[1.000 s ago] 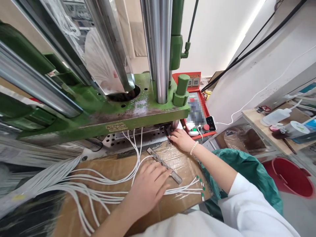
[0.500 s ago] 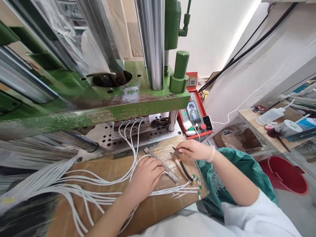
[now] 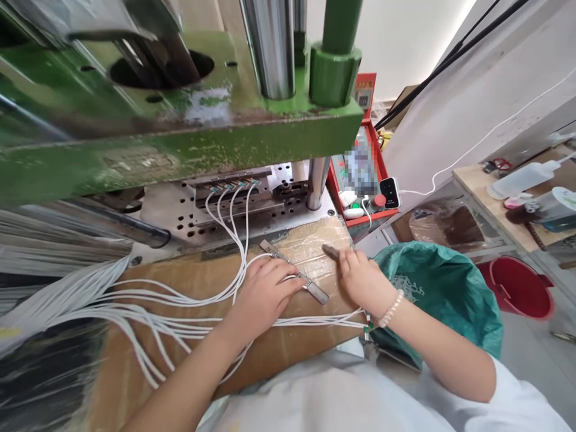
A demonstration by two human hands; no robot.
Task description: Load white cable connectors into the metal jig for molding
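We are at the bench stage, beside the green metal press (image 3: 180, 138), with four white cables (image 3: 234, 210) seated in its steel mould (image 3: 234, 192). Our left hand (image 3: 263, 294) lies flat, fingers spread loosely over the long grey metal strip (image 3: 294, 279) on the tape-covered brown cardboard (image 3: 189, 288), pinning it without gripping. Our right hand (image 3: 364, 282) is curled around small pliers (image 3: 330, 252), whose tip pokes out ahead of the knuckles, resting on the cardboard just beside the strip. We judge the next move calls for a steady grip on the pliers and a careful aim at the strip
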